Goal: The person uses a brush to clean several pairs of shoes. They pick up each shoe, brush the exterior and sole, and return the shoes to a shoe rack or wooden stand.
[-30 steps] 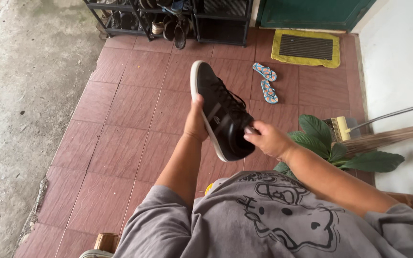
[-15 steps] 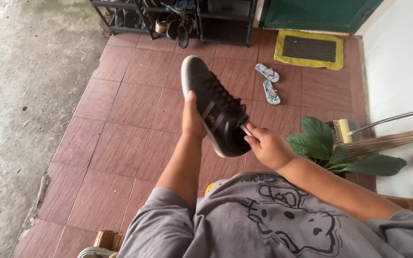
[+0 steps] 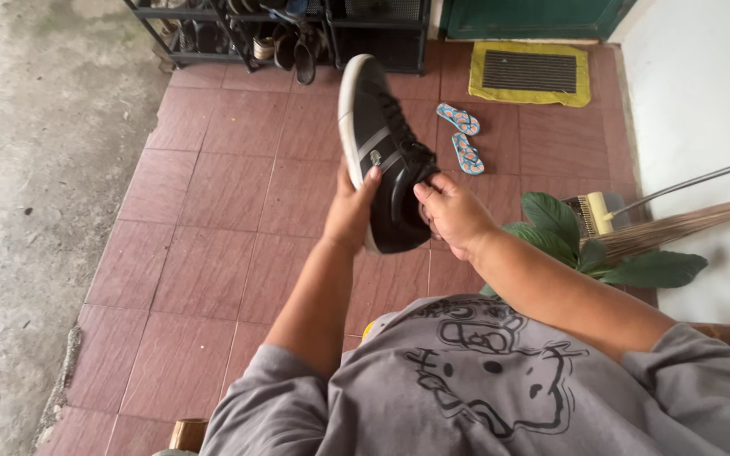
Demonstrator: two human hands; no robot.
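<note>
- Both hands clamp one black sneaker (image 3: 382, 156), held up over the red tiled floor (image 3: 213, 211).
- Left hand (image 3: 352, 211) cups its white sole; right hand (image 3: 454, 215) pinches near the laces.
- Likely light, stiff-soled with a soft upper; the sole edge gives the firmest hold.

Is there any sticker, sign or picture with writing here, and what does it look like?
Small badge: on the side of the black sneaker held up in both hands, tiny, greenish.
Cartoon print: on the front of the grey shirt, dark outline drawing of a round-headed figure.
No packages, signs or screens.
</note>
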